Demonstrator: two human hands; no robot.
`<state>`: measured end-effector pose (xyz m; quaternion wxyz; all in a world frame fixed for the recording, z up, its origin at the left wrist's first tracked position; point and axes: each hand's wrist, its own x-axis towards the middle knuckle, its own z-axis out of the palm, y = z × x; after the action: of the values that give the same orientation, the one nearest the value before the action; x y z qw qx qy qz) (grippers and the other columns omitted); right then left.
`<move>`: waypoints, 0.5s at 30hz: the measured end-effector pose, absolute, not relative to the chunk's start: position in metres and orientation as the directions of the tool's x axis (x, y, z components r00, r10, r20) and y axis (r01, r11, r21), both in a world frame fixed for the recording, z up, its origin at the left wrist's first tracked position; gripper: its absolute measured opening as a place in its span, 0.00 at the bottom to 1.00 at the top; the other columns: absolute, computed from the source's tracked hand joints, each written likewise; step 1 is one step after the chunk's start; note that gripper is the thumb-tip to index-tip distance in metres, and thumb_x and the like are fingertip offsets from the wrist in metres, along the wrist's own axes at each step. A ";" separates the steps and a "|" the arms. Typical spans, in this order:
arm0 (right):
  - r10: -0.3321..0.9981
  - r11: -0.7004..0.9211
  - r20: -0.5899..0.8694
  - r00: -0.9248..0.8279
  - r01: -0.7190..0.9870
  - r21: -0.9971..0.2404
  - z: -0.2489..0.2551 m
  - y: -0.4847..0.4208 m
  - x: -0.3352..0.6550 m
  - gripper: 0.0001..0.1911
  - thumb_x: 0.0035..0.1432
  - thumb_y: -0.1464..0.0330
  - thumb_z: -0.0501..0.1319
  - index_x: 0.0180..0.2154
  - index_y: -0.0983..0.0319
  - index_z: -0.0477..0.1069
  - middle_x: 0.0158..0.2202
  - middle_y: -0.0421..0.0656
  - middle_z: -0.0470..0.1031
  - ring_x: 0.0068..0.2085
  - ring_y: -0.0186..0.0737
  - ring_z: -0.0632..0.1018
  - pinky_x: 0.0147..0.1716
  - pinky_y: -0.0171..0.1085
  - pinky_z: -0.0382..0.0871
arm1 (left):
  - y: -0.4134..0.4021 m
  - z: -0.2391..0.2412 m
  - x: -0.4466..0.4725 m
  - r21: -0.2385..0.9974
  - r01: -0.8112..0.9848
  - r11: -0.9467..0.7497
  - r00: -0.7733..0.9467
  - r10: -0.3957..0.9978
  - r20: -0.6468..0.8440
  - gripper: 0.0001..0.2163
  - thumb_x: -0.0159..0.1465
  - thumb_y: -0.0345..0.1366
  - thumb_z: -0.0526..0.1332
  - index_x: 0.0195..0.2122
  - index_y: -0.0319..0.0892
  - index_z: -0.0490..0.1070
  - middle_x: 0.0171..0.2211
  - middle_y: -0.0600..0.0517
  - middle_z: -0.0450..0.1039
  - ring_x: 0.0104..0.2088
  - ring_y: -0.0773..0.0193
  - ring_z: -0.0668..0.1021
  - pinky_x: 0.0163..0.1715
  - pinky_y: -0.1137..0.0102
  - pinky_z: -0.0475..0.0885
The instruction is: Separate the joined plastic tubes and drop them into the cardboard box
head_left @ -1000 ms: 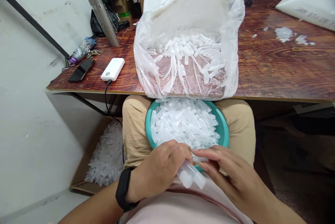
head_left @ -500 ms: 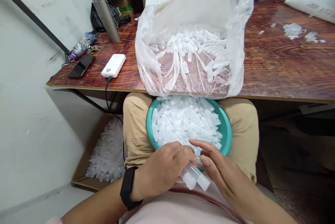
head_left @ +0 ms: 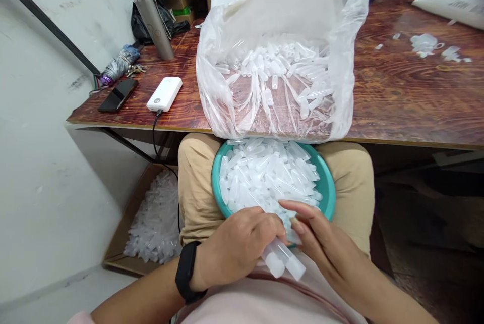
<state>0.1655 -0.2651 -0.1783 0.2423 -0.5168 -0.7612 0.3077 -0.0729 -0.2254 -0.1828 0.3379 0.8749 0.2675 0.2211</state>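
My left hand (head_left: 245,238) is closed around a few translucent plastic tubes (head_left: 289,261), whose lower ends stick out below its fingers toward my lap. Close by on the right, my right hand (head_left: 321,243) is curled with its index finger extended; its thumb bends over another translucent tube (head_left: 294,235), mostly hidden between the hands. Both hands hover over the near rim of a teal basin (head_left: 329,198) on my lap. Heaped inside the basin are many small frosted plastic tubes (head_left: 264,172).
On the wooden table (head_left: 408,107) an open plastic bag (head_left: 212,87) holds more tubes. Left of it are a white power bank (head_left: 164,94) with cable, a phone (head_left: 118,95), and a steel flask (head_left: 149,16). A carton (head_left: 124,266) of tubes stands below left. Plastic scraps (head_left: 425,44) lie right.
The right hand has shifted slightly right, away from the left hand. The tubes in the left hand have tipped a little lower and to the right.
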 end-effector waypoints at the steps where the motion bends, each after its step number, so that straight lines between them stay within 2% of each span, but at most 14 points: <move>1: 0.931 0.286 0.051 -0.362 0.633 -0.719 -0.179 -0.265 0.165 0.22 0.75 0.62 0.51 0.67 0.51 0.58 0.52 0.47 0.79 0.48 0.42 0.83 0.46 0.39 0.80 | -0.225 -0.183 -0.073 0.717 0.323 -0.618 0.750 0.629 0.204 0.07 0.71 0.26 0.54 0.47 0.44 0.62 0.45 0.51 0.76 0.43 0.61 0.76 0.48 0.68 0.70; 3: 0.907 0.345 0.091 -0.411 0.602 -0.720 -0.179 -0.264 0.161 0.23 0.74 0.61 0.54 0.67 0.49 0.58 0.54 0.46 0.78 0.51 0.43 0.82 0.48 0.40 0.79 | -0.225 -0.184 -0.073 0.733 0.329 -0.595 0.735 0.649 0.197 0.06 0.70 0.28 0.56 0.45 0.44 0.62 0.45 0.51 0.76 0.43 0.61 0.76 0.47 0.69 0.71; 5: 0.913 0.337 0.115 -0.392 0.562 -0.755 -0.179 -0.264 0.157 0.19 0.74 0.62 0.54 0.64 0.48 0.61 0.53 0.44 0.79 0.50 0.41 0.82 0.48 0.37 0.79 | -0.225 -0.185 -0.072 0.723 0.319 -0.613 0.741 0.636 0.213 0.06 0.71 0.27 0.56 0.46 0.44 0.62 0.44 0.51 0.77 0.43 0.61 0.77 0.48 0.69 0.71; 7: 0.953 0.187 0.026 -0.303 0.518 -0.835 -0.180 -0.264 0.154 0.16 0.76 0.61 0.49 0.60 0.49 0.63 0.44 0.41 0.80 0.40 0.36 0.83 0.41 0.33 0.79 | -0.225 -0.186 -0.072 0.679 0.301 -0.669 0.769 0.592 0.242 0.07 0.71 0.25 0.52 0.46 0.44 0.63 0.44 0.50 0.77 0.43 0.61 0.77 0.49 0.68 0.71; 9: 0.959 0.018 -0.118 -0.257 0.471 -0.882 -0.179 -0.264 0.154 0.17 0.77 0.59 0.46 0.61 0.51 0.62 0.39 0.39 0.78 0.35 0.35 0.82 0.39 0.32 0.79 | -0.224 -0.187 -0.072 0.663 0.299 -0.686 0.785 0.572 0.237 0.08 0.72 0.25 0.50 0.46 0.43 0.63 0.44 0.49 0.77 0.43 0.61 0.77 0.49 0.68 0.72; 10: 0.950 -0.018 -0.159 -0.268 0.462 -0.887 -0.179 -0.265 0.155 0.18 0.76 0.58 0.46 0.62 0.50 0.61 0.40 0.39 0.78 0.37 0.35 0.82 0.40 0.33 0.79 | -0.224 -0.188 -0.072 0.674 0.302 -0.675 0.788 0.575 0.222 0.07 0.72 0.26 0.51 0.47 0.43 0.63 0.44 0.49 0.77 0.43 0.61 0.77 0.49 0.68 0.72; 13: 0.929 0.010 -0.170 -0.330 0.480 -0.877 -0.180 -0.268 0.159 0.20 0.74 0.55 0.51 0.63 0.49 0.61 0.50 0.43 0.77 0.46 0.39 0.81 0.47 0.36 0.78 | -0.222 -0.189 -0.074 0.680 0.302 -0.668 0.797 0.568 0.205 0.05 0.72 0.29 0.53 0.47 0.42 0.65 0.44 0.48 0.77 0.43 0.61 0.78 0.48 0.69 0.73; 15: 0.932 -0.021 -0.187 -0.312 0.466 -0.885 -0.180 -0.267 0.158 0.19 0.73 0.53 0.51 0.60 0.50 0.63 0.52 0.44 0.76 0.46 0.39 0.80 0.47 0.37 0.77 | -0.221 -0.190 -0.074 0.627 0.286 -0.724 0.821 0.523 0.229 0.07 0.74 0.29 0.50 0.45 0.41 0.66 0.43 0.47 0.77 0.43 0.60 0.78 0.48 0.67 0.73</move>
<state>0.1579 -0.2668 -0.1795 0.2448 -0.5331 -0.6553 0.4759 -0.0735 -0.2210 -0.1902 0.2967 0.9070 0.2230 0.1991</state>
